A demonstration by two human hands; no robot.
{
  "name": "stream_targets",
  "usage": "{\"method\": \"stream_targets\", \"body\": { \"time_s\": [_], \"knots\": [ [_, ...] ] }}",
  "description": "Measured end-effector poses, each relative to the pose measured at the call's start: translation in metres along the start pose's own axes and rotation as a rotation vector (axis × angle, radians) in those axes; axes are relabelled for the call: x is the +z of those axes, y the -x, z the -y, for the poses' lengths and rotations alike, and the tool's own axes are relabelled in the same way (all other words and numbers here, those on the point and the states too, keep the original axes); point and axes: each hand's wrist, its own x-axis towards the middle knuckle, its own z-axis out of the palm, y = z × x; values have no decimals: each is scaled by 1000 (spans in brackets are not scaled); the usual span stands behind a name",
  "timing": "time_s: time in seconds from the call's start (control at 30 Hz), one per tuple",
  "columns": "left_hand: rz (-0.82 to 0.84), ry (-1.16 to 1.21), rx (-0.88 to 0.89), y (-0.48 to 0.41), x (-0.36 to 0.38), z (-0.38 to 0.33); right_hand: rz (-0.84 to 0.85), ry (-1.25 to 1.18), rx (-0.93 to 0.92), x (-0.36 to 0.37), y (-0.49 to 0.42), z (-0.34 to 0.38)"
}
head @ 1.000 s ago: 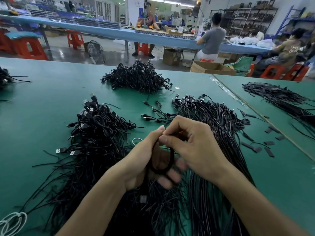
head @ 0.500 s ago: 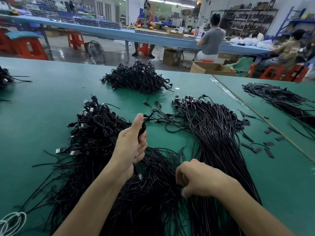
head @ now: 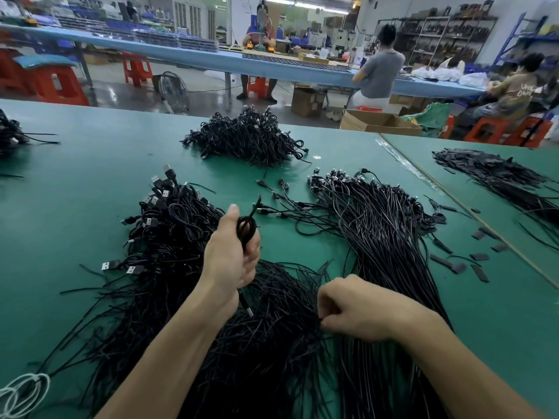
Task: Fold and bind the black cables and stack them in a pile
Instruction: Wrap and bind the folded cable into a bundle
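Holding a folded black cable loop [head: 245, 229] upright above the green bench [head: 90, 182], the left hand [head: 230, 258] has its grip closed around the loop's gathered middle, with the thumb raised alongside it and a plug end poking out below the palm. The right hand [head: 357, 309] sits lower and nearer the person, its fingers curled and its grip pinched on the heap of thin black tie strands [head: 266, 352] that spreads under both forearms. Just left of the raised loop lies a pile of bound black cables [head: 169, 225] with its USB plugs pointing outward. To the right a sheaf of loose straight black cables [head: 387, 237] runs from the near edge toward the middle of the bench. A second mound of coiled black cables [head: 245, 137] sits close to the far edge. Bare green surface shows between that mound and the two nearer heaps, and more widely along the left side. On the right a straight seam [head: 453, 204] divides this bench from its neighbour, and short flat black strips [head: 447, 263] are scattered beside it. The plugs carry small white labels that are too small to read, and the pale lettering on a seated person's shirt [head: 514, 92] at far right is blurred beyond reading.
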Motion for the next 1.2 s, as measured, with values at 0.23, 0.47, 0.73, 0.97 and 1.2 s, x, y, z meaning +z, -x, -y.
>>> {"method": "stream_targets", "body": {
  "time_s": [0.23, 0.47, 0.73, 0.97, 1.2],
  "knots": [
    [78, -63, 89, 7, 3, -2, -148, -301, -119, -33, 19, 1],
    [289, -113, 100, 16, 8, -6, -765, -779, -241, -35, 19, 28],
    [407, 76, 149, 20, 16, -7, -862, -783, -338, -27, 20, 57],
    [276, 66, 237, 22, 14, -7, -769, -630, -376, -25, 24, 63],
    [149, 86, 255, 21, 17, -8, -1056, -495, -251, -17, 24, 69]
  ]
}}
